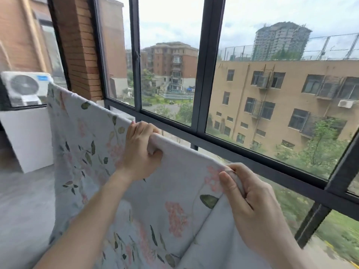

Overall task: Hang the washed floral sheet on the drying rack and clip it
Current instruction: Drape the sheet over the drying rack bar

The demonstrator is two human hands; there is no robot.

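Head view: black-framed window [202,78] runs across just behind the sheet [93,152], with an AC unit [25,88] behind glass at far left, a white wall panel [29,136] below it, grey floor [23,200], and brick apartment blocks outside. Sheet is thin pale cloth, pink flowers and green leaves, top edge stretched in a sagging line from upper left down to the right; whatever bears it is hidden. Left hand [140,150] has fingers curled over the top edge, gripping it; right hand [250,202] pinches a bunched fold of the edge.
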